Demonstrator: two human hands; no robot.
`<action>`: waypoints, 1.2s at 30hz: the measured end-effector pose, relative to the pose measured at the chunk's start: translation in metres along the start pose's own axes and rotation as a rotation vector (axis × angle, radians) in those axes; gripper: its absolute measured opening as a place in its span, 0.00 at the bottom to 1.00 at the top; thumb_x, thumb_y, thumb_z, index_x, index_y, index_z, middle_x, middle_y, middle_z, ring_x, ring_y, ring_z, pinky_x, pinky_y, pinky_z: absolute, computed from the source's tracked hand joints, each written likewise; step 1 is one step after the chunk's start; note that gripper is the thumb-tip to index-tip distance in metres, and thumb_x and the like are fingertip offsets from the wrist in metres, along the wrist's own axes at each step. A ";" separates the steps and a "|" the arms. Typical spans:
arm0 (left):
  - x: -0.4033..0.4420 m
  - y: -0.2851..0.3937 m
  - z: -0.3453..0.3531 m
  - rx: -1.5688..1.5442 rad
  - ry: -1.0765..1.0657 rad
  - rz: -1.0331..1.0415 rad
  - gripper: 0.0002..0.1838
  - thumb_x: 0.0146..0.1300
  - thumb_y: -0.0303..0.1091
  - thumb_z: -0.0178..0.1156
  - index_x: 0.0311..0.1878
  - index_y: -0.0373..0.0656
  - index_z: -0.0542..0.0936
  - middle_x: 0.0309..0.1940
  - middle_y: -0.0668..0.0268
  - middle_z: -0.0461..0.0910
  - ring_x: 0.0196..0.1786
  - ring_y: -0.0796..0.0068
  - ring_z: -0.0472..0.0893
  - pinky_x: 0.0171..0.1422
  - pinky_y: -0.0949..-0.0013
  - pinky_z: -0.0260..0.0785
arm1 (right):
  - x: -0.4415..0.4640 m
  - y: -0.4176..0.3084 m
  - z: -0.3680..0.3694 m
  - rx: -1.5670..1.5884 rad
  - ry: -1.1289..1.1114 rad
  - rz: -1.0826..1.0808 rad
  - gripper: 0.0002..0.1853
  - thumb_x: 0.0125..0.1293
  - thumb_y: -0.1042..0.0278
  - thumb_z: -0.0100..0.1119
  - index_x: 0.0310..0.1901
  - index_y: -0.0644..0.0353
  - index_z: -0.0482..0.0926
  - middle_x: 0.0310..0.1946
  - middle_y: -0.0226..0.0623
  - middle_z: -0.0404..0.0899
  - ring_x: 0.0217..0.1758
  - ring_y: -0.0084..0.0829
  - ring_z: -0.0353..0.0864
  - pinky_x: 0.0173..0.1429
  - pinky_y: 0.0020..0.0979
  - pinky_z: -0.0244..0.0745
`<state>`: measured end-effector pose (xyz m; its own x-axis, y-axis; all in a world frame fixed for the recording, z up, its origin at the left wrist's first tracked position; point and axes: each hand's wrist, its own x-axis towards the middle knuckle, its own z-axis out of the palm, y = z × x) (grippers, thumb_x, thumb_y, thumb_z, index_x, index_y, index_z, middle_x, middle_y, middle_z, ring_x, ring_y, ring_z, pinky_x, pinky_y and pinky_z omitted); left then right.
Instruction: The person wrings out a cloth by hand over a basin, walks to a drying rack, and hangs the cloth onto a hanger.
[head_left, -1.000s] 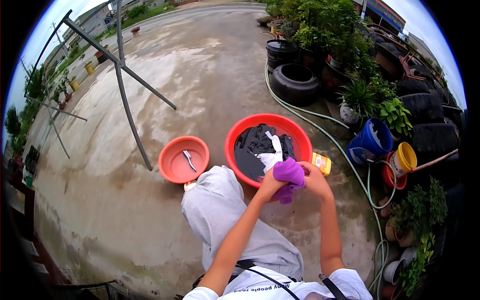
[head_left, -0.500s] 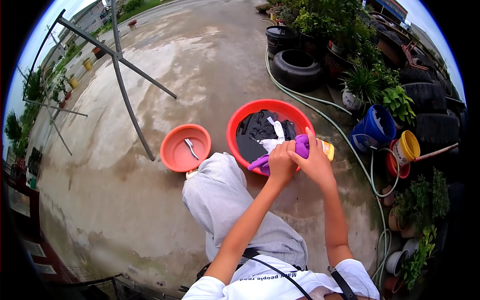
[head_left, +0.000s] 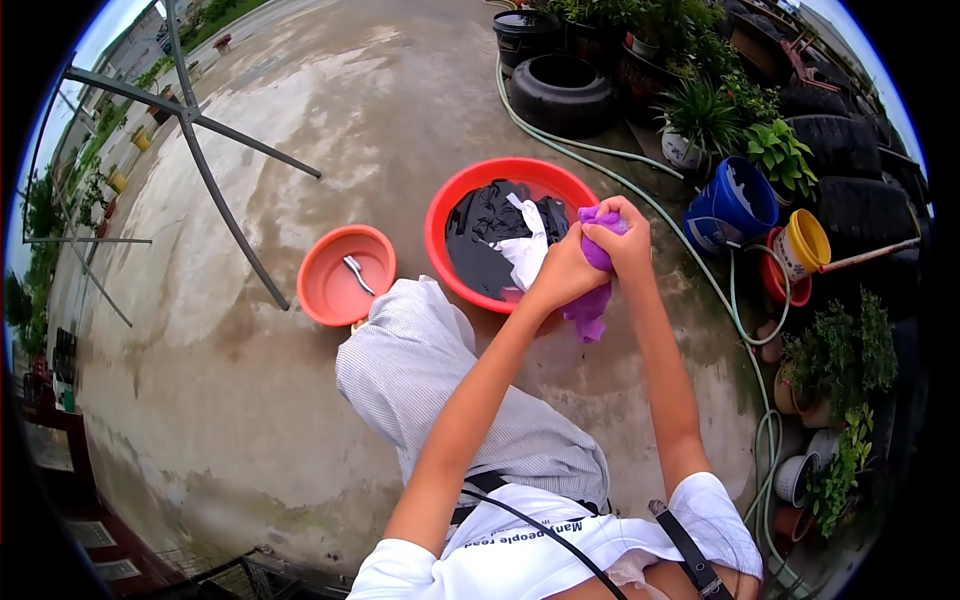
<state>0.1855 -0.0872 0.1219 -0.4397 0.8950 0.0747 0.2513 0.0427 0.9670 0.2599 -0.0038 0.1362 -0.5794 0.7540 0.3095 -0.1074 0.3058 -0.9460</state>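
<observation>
A wet-looking purple cloth [head_left: 588, 318] is bunched between my two hands at the right rim of the large red basin [head_left: 437, 245]. My left hand [head_left: 568, 270] is closed round its middle, and my right hand [head_left: 628, 238] grips the upper part. The loose end hangs below my left hand, outside the basin. Dark fabric [head_left: 478, 235] and a white cloth [head_left: 527, 250] lie in the basin. To the left stands a smaller orange-red basin [head_left: 312, 285] with a white and grey brush [head_left: 358, 272] inside.
A green hose [head_left: 640, 180] curves along the right side. Beyond it are a blue bucket [head_left: 735, 205], a yellow bucket [head_left: 806, 240], potted plants and tires [head_left: 562, 95]. A grey metal frame [head_left: 215, 180] stands on the concrete at the left.
Both hands have shifted with the purple cloth to the basin's right edge, and its loose end now hangs outside. The yellow item seen beside my right hand is out of sight.
</observation>
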 end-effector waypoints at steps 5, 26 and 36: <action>0.013 -0.013 0.004 -0.268 -0.248 -0.083 0.15 0.37 0.28 0.62 0.32 0.35 0.77 0.27 0.62 0.79 0.31 0.73 0.78 0.37 0.72 0.71 | 0.012 0.009 -0.007 -0.014 -0.131 0.035 0.08 0.41 0.78 0.59 0.25 0.59 0.71 0.23 0.26 0.70 0.28 0.17 0.69 0.33 0.20 0.66; 0.033 -0.057 0.010 -0.703 -0.590 -0.287 0.21 0.35 0.25 0.54 0.40 0.37 0.71 0.28 0.63 0.75 0.30 0.73 0.76 0.33 0.73 0.70 | 0.022 0.057 -0.019 0.032 -0.302 0.114 0.07 0.39 0.77 0.57 0.24 0.61 0.71 0.23 0.28 0.71 0.29 0.19 0.70 0.37 0.20 0.65; 0.031 -0.079 0.015 -0.772 -0.636 -0.394 0.21 0.39 0.27 0.57 0.42 0.38 0.71 0.31 0.63 0.74 0.33 0.75 0.75 0.36 0.73 0.70 | 0.021 0.077 -0.019 -0.062 -0.392 0.165 0.07 0.41 0.76 0.56 0.25 0.62 0.71 0.25 0.30 0.73 0.33 0.21 0.72 0.41 0.21 0.67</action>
<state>0.1652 -0.0557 0.0440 0.2145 0.9559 -0.2008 -0.5211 0.2859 0.8042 0.2545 0.0469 0.0715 -0.8494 0.5211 0.0830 0.0547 0.2433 -0.9684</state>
